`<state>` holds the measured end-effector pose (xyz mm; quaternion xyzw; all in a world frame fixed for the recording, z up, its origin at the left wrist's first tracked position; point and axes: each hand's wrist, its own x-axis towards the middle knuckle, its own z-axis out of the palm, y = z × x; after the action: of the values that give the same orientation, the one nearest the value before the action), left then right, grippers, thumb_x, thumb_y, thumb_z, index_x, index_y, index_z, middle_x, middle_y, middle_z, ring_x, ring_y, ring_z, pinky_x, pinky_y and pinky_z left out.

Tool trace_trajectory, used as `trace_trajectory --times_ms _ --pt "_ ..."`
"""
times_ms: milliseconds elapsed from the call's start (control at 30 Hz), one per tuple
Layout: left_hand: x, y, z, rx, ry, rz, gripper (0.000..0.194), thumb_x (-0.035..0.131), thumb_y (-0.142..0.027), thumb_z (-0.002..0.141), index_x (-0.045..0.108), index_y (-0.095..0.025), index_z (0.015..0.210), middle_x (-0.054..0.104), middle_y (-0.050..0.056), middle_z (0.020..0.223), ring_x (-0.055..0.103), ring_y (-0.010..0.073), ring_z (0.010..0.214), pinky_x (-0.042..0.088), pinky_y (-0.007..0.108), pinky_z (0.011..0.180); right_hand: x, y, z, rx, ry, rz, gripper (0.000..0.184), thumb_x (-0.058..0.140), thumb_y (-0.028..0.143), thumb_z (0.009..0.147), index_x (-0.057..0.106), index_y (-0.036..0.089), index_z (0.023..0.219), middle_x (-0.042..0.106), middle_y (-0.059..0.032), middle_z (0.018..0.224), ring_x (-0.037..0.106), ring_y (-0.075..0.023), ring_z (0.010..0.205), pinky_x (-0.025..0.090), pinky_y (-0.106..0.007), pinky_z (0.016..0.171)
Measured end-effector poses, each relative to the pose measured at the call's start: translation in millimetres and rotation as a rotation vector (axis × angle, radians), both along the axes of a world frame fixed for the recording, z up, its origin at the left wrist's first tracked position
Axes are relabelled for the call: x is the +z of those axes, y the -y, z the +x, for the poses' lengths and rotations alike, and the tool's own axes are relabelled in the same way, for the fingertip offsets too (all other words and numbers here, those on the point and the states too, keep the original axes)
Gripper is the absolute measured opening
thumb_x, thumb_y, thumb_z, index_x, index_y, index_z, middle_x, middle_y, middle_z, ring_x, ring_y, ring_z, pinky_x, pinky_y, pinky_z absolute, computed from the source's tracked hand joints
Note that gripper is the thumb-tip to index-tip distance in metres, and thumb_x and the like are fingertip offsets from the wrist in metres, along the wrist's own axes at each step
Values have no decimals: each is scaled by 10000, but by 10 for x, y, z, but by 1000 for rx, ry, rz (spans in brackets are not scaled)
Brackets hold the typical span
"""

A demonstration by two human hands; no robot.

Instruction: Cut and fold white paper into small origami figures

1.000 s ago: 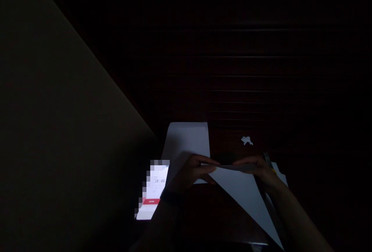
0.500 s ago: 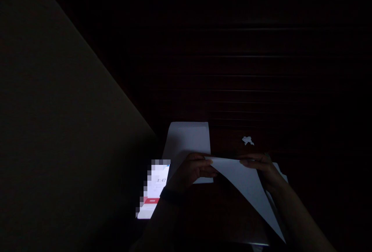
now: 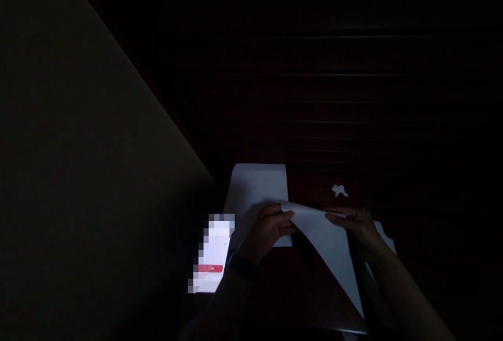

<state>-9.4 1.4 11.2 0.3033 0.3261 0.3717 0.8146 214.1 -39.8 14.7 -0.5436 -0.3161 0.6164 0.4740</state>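
A folded sheet of white paper (image 3: 328, 244), roughly triangular, is held up between my hands, its long point hanging down toward the table's front edge. My left hand (image 3: 273, 226) pinches its upper left corner, thumb on top and fingers behind. Along the upper right edge, my right hand (image 3: 356, 226) grips the paper between thumb and fingers. Beneath and beyond my left hand lies a stack of white paper (image 3: 259, 186). A small folded paper figure (image 3: 340, 190) rests on the table past my right hand.
A lit phone or tablet screen (image 3: 214, 254), partly pixelated, stands left of my left forearm. More white paper (image 3: 385, 236) shows behind my right wrist. A pale wall (image 3: 98, 173) rises on the left. The dark table (image 3: 314, 299) ends at a front edge near me.
My left hand has risen slightly with its corner of the paper, tilting the top edge. The hanging point has swung left. The whole view has shifted a little.
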Motion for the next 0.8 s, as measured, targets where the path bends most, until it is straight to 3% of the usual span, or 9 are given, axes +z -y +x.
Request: trace_trajectory --times_ms 233,567,800 --pt "-18 -24 6 87 24 -2 143 677 -176 710 614 -114 822 674 122 919 646 257 866 491 390 795 86 8 2 71 44 40 277 737 285 647 726 215 915 716 -57 900 616 -231 823 452 -338 732" --pt "8 -58 -73 1 23 57 255 577 -225 758 633 -95 970 682 158 915 655 280 841 489 437 767 -85 -3 91 51 24 21 299 759 285 623 727 218 913 726 -57 859 622 -215 771 445 -324 704" --pt "-4 -67 -66 39 -31 98 308 553 -241 764 613 -96 1029 668 162 970 647 270 858 497 411 757 35 12 56 91 17 33 277 742 240 630 728 221 906 721 -49 899 624 -214 796 455 -313 708"
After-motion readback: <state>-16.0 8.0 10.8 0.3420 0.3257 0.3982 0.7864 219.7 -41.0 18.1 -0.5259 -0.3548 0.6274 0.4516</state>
